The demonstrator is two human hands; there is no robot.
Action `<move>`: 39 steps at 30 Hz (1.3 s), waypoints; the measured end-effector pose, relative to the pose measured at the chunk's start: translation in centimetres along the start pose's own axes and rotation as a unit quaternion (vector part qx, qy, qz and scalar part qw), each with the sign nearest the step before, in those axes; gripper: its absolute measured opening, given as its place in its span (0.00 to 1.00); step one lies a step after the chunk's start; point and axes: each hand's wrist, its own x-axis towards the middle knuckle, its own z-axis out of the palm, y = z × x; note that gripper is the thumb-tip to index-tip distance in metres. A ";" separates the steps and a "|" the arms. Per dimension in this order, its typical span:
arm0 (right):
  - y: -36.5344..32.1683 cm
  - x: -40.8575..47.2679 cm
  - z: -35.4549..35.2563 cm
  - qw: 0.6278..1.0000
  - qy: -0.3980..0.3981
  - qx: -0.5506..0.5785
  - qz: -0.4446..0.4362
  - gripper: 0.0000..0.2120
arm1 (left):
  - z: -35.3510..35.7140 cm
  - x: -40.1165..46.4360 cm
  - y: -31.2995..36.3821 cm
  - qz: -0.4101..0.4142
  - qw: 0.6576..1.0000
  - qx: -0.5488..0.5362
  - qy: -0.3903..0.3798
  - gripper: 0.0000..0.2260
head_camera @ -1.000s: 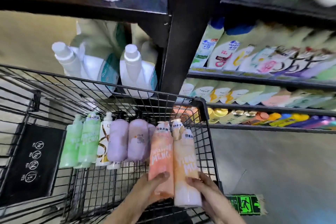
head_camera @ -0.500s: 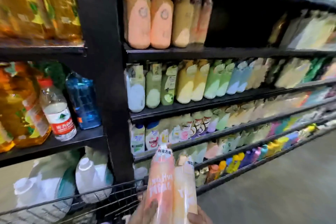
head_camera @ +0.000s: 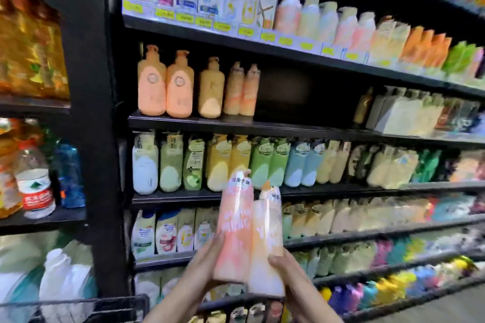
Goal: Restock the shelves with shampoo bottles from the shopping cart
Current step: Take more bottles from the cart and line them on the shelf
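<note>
Bottles (head_camera: 249, 238): two pink-peach, upright, touching, raised before shelves, above cart (head_camera: 110, 304). Left hand (head_camera: 202, 267), right hand (head_camera: 286, 270) fingers curled round lower bodies. Neither shelved yet. Gap (head_camera: 301, 97) beside matching bottles on second shelf looks like target.

Left hand (head_camera: 207, 259) and right hand (head_camera: 284, 267) raised side by side, fingers curled (both gripping), forearms angled inward
</note>
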 end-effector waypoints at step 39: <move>-25.9 35.4 -3.3 0.968 -0.041 -0.083 -0.235 0.34 | 3.4 34.7 20.5 0.260 0.910 0.280 0.158 0.13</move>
